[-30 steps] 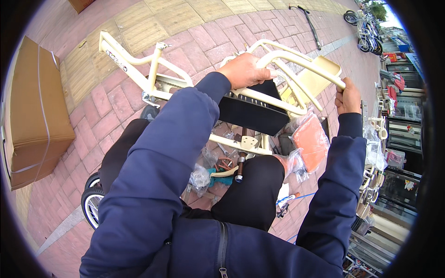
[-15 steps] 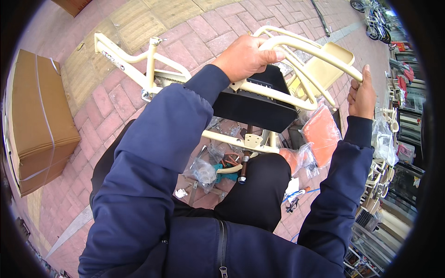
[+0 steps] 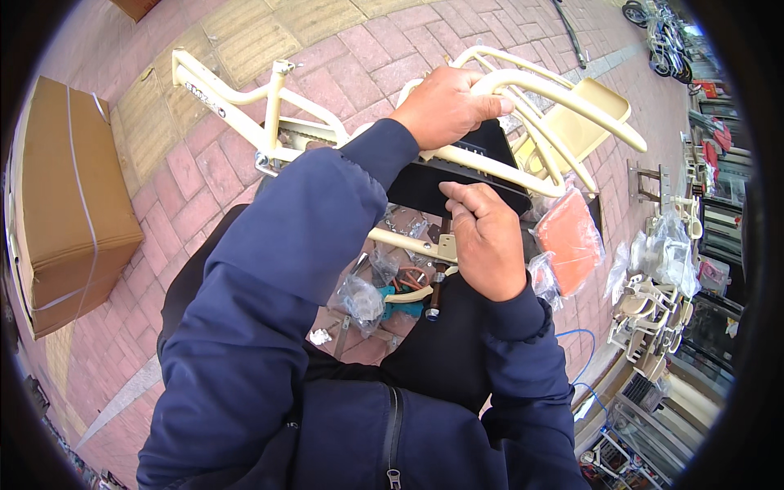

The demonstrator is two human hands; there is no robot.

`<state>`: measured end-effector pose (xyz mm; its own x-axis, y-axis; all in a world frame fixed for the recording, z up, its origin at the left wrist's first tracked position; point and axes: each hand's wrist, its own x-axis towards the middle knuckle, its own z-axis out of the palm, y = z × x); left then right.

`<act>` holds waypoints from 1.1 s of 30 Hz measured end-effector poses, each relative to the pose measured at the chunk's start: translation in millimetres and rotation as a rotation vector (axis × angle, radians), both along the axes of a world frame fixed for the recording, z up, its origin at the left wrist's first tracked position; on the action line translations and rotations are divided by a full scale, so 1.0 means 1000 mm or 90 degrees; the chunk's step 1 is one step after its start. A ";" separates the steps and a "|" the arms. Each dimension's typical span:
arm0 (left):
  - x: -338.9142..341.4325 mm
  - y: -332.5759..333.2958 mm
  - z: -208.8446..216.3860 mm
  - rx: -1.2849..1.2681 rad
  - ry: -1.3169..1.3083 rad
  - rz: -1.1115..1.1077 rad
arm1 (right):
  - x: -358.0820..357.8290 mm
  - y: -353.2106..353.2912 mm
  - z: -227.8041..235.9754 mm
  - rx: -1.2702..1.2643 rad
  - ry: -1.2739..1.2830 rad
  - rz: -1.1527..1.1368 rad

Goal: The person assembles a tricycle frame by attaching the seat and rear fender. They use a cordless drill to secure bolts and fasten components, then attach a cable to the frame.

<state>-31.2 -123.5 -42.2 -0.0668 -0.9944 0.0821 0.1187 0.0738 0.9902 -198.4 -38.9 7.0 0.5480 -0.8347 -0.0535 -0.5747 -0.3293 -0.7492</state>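
Fingers of the left hand point(image 3: 445, 110) are gripping a cream bent tube point(image 3: 592, 111) in the upper middle of the frame, the thumb pressing forward on it. This tube is curving toward the upper right, its free end now showing bare; the right hand point(image 3: 490, 241) is no longer holding that end, as in the frame of one second ago. Instead, the right hand is appearing at centre, in front of a black box point(image 3: 416, 189), its fingers curling toward the thumb; whether they are pinching anything cannot be told. The left hand is maintaining its grip. A cream bicycle frame point(image 3: 220, 102) is showing at upper left, a brown carton point(image 3: 73, 196) is standing at the left edge, and an orange piece in clear film point(image 3: 572, 241) is lying right of centre.
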 end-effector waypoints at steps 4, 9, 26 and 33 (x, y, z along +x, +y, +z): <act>-0.001 0.000 -0.002 -0.010 0.029 -0.001 | 0.003 -0.001 -0.003 0.379 -0.176 -0.086; -0.002 -0.001 -0.003 -0.023 -0.055 0.050 | 0.011 -0.004 -0.008 0.445 -0.180 -0.197; 0.000 -0.001 -0.001 0.015 0.139 -0.051 | 0.018 -0.004 -0.020 0.497 -0.265 -0.248; 0.002 -0.002 -0.004 0.006 0.143 -0.060 | 0.034 -0.004 -0.025 0.322 -0.170 -0.236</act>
